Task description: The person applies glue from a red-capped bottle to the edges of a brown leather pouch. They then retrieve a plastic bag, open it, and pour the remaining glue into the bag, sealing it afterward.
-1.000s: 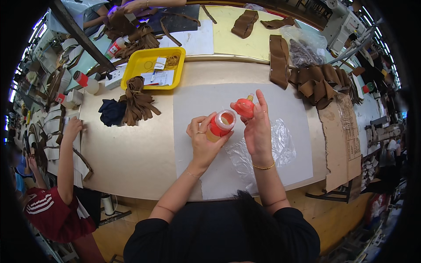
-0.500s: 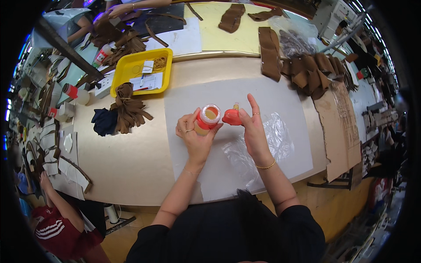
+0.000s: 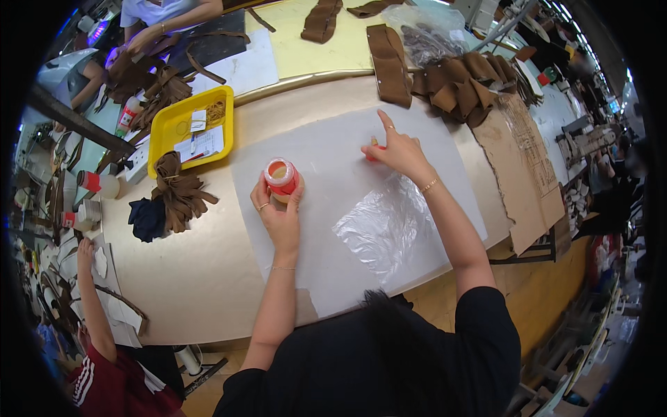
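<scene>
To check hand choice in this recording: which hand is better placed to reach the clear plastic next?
Probably the right hand: it is nearer the clear plastic, though it holds a red cap. The left hand is farther away, wrapped around an open bottle.

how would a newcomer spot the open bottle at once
On the broad gold-coloured table, find the grey sheet. Over the sheet's left side, the person's left hand holds the open bottle. Unlike the red-topped bottle farther left, this one is uncapped and shows its wide mouth.
</scene>
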Motion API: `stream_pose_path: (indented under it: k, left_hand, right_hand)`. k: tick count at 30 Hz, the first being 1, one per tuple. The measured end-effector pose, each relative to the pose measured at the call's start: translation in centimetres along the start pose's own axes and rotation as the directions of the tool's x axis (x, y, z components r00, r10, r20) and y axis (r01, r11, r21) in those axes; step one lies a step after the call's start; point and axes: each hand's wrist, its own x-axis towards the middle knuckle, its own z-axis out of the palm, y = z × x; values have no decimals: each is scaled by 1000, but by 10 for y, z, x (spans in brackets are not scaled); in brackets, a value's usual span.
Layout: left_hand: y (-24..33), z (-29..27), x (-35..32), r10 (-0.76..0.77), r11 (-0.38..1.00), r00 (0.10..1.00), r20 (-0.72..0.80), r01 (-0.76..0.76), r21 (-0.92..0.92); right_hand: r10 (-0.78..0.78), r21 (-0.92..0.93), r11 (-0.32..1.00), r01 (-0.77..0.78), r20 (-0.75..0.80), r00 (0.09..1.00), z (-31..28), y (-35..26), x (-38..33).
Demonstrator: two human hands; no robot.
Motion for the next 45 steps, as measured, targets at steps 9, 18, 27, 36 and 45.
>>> stream_pose_path:
  k: [9, 18, 27, 36, 45]
  left_hand:
    - [15, -46, -63, 338, 895, 932, 133, -362, 261]
    - [30, -24, -83, 3, 938, 900, 437, -154, 309]
    - [54, -7, -90, 213, 880, 845, 490, -385, 280]
    - [49, -5, -86, -348, 819, 784, 514, 521, -241]
    - [56, -31, -73, -462, 596, 734, 497, 672, -440]
  right_hand:
    - [102, 304, 952, -11, -285, 953, -29, 12, -42]
    - [324, 318, 923, -216, -339, 883, -19, 99, -126]
    - [347, 87, 938, -337, -189, 918, 6, 90, -120]
    - [-377, 390, 844, 367, -53, 924, 18, -45, -153]
    - [-396, 526, 693, 493, -294, 870, 21, -86, -172]
